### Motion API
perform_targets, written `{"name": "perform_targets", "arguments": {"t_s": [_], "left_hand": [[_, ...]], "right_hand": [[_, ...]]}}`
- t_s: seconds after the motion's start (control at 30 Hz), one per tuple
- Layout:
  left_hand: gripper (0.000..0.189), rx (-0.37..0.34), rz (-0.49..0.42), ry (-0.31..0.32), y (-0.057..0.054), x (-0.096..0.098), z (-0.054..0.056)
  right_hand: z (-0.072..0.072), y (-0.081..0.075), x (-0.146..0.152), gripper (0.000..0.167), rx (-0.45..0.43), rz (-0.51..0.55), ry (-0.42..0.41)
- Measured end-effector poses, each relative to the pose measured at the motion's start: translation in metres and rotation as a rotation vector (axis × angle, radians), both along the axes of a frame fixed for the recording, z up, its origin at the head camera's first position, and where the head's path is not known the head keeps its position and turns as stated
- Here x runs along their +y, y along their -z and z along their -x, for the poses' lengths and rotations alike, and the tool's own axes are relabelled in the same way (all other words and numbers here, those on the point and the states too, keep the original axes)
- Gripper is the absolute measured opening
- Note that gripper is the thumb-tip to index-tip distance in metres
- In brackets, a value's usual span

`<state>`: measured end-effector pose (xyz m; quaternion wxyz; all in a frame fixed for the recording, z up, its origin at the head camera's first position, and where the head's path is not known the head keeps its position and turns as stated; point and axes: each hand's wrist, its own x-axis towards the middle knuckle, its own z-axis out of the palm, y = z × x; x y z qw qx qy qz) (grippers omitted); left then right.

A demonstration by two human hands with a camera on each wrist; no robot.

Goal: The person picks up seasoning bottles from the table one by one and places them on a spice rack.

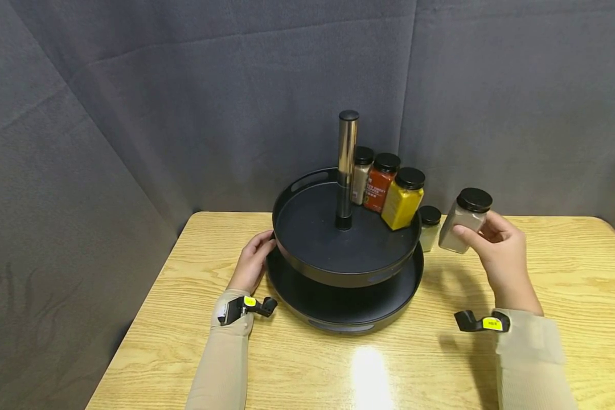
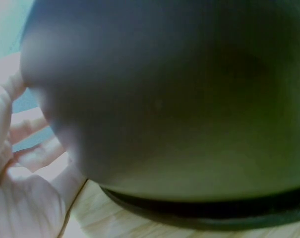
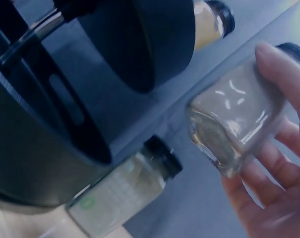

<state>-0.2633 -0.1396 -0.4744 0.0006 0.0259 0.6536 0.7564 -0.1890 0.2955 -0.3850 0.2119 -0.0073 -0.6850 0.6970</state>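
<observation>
a jar of greyish powder (image 1: pixel 465 217) hangs above the bench (image 1: pixel 159 347), tilted with its black lid leaning right, and the right hand (image 1: pixel 504 253) has it in a narrow grip, thumb on the near side and fingers behind. just left of it, a pale jar (image 1: pixel 428 236) stands on the bench beside the two-tier black stand. on the upper tray (image 1: pixel 307 228), to the right of the silver-and-black post (image 1: pixel 346 148), three more black-lidded jars stand in a row: a beige jar (image 1: pixel 360 179), a red jar (image 1: pixel 377 188) and a yellow jar (image 1: pixel 402 206) nearest the right rim. the lower tray (image 1: pixel 338 322) shows beneath. the left hand (image 1: pixel 251 262) touches the stand's left edge; its fingertips are hidden, so i cannot tell how tight that grip is. both forearms wear beige sleeves (image 1: pixel 220 364), and grey cloth (image 1: pixel 236 114) hangs behind everything.
</observation>
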Motion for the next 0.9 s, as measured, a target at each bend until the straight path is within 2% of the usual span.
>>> {"name": "perform_targets", "arguments": {"t_s": [0.27, 0.53, 0.73, 0.9], "left_hand": [[0.038, 0.002, 0.014, -0.005, -0.001, 0.000, -0.001], [0.037, 0.012, 0.029, -0.012, -0.002, 0.000, -0.001], [0.037, 0.007, -0.002, -0.002, -0.002, 0.001, -0.001], [0.037, 0.008, 0.011, -0.015, -0.001, 0.001, 0.000]], "right_hand": [[-0.004, -0.018, -0.013, 0.034, 0.089, 0.140, 0.066], [-0.011, -0.036, -0.028, 0.038, 0.133, 0.122, 0.082], [-0.014, -0.040, -0.038, 0.044, 0.168, 0.092, 0.072], [-0.015, -0.042, -0.047, 0.048, 0.197, 0.029, 0.066]]}}
